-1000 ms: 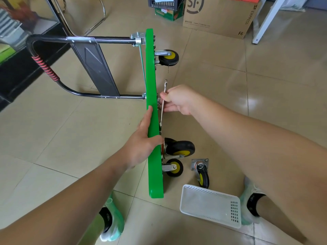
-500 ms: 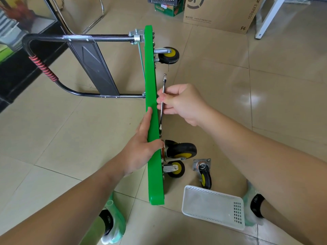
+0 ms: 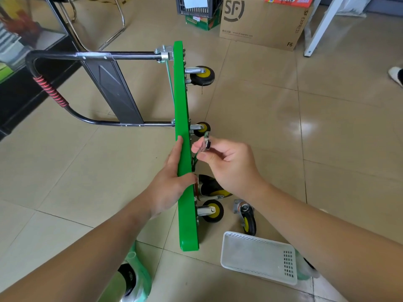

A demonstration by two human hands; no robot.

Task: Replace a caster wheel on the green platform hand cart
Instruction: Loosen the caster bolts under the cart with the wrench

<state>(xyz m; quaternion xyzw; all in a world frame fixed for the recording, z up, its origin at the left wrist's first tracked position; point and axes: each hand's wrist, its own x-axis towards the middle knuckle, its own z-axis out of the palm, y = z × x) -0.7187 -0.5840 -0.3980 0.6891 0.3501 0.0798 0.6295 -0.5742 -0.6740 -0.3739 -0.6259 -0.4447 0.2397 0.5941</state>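
Four casters (image 3: 212,211) sit on your green cart (image 3: 182,94), stood on edge; a fifth caster (image 3: 247,216) lies by one white basket (image 3: 259,256) on the floor (image 3: 327,149). Your left grip (image 3: 170,182) clasps the cart; your right grip (image 3: 231,166) pinches one wrench (image 3: 206,144).

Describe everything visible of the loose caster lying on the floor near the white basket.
The loose caster lies on its side on the tiled floor, detached from the cart. It has a black tyre with a yellow hub, carried in a grey metal fork with a mounting plate at its far end. It sits right of the green platform, just beyond the white basket. Nothing holds it. Whether it touches the basket cannot be told.
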